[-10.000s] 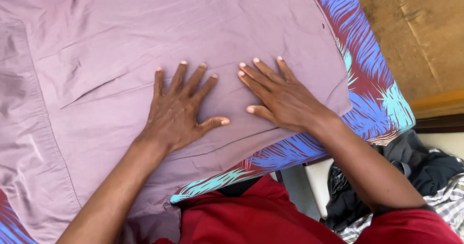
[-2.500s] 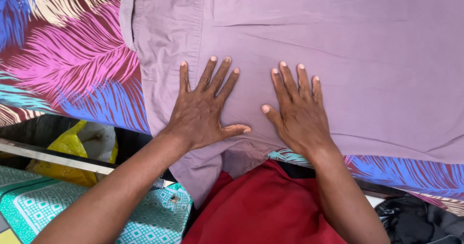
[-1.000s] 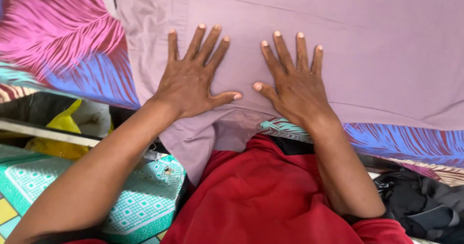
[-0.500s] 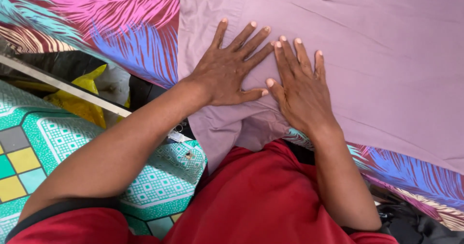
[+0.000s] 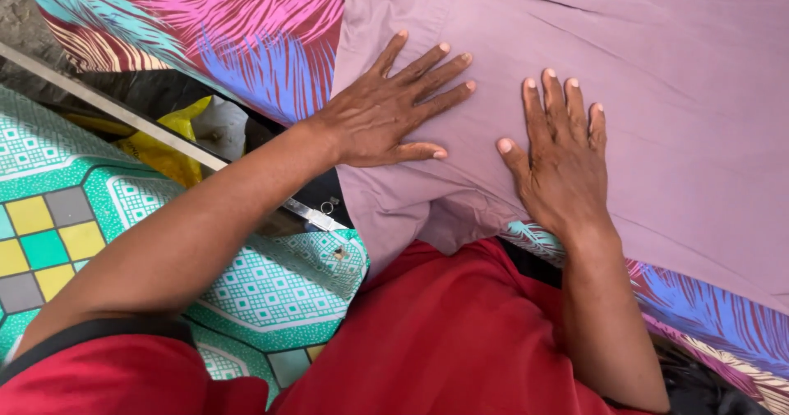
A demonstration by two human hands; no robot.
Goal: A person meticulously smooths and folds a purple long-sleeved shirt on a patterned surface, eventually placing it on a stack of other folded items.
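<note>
We see the left hand (image 5: 382, 115) and right hand (image 5: 563, 164) lying flat, fingers spread, side by side on the mauve garment (image 5: 657, 94).

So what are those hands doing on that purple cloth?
A person in a red top is pressing both hands flat on a mauve garment. The left hand lies near the garment's edge with fingers spread; the right hand lies beside it, fingers closer together. The garment is spread over a feather-print cloth in pink, blue and teal. Lower left there is a green patterned cloth and something yellow.
</note>
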